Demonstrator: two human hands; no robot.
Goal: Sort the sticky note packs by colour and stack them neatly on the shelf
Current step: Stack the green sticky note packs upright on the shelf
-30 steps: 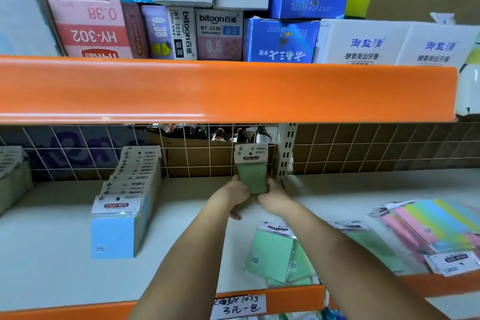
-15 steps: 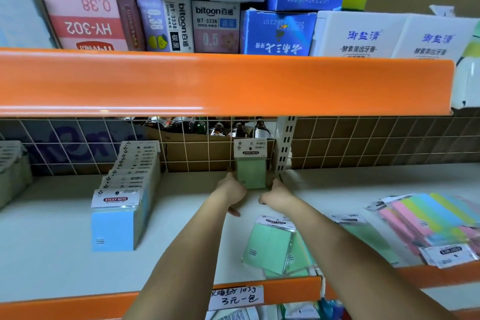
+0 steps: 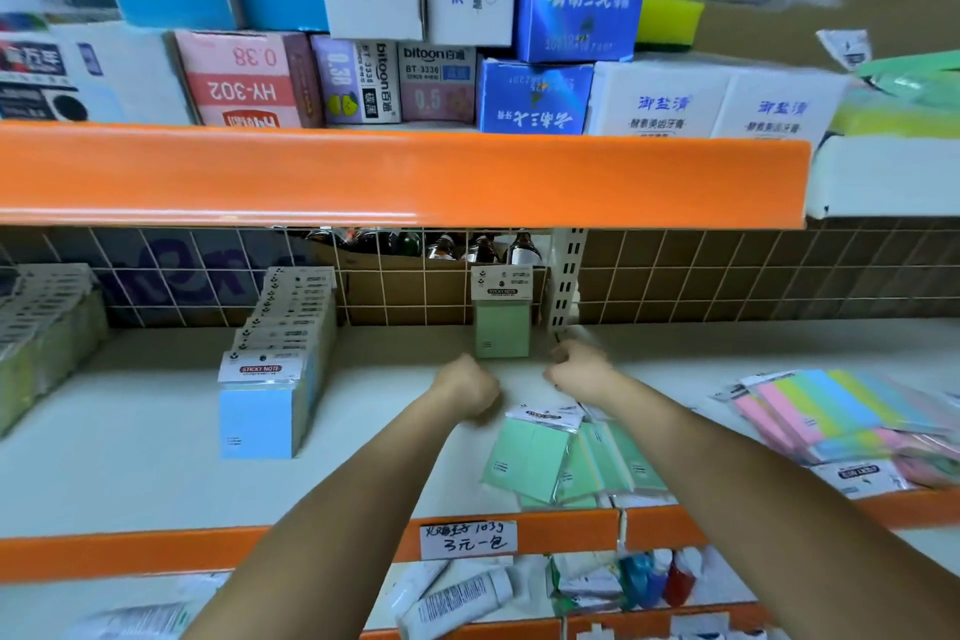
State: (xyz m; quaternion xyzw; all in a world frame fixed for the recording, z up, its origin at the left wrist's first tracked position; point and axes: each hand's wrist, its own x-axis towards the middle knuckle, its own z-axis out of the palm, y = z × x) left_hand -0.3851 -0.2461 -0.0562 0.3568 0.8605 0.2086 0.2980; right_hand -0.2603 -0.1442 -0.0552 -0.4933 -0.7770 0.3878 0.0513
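- Nearest the camera, on the orange front lip of the shelf [image 3: 156,548], a handwritten price tag [image 3: 468,539] sits between the two forearms.
- Just behind that lip lies a loose heap of green sticky note packs [image 3: 566,463], flat and overlapping, under the right forearm.
- Further right, a fanned pile of multicolour packs [image 3: 836,413] in pink, yellow, green and blue lies flat near the shelf edge.
- Left of the arms, a row of blue sticky note packs [image 3: 260,418] stands upright, one behind another, running toward the back grid.
- At the far left edge stands another row of packs [image 3: 41,333]; their colour is hard to tell.
- Mid-shelf, the left hand [image 3: 464,389] is curled into a fist and holds nothing.
- The right hand [image 3: 574,365] is also curled, slightly blurred, and holds nothing that can be seen.
- Just beyond and between both hands, a single green sticky note pack [image 3: 502,327] stands upright against the wire grid [image 3: 405,296], beside the white slotted upright [image 3: 563,281]; neither hand touches it.
- Above, the upper shelf's orange lip [image 3: 405,177] carries boxes of pens and toothpaste [image 3: 660,101].
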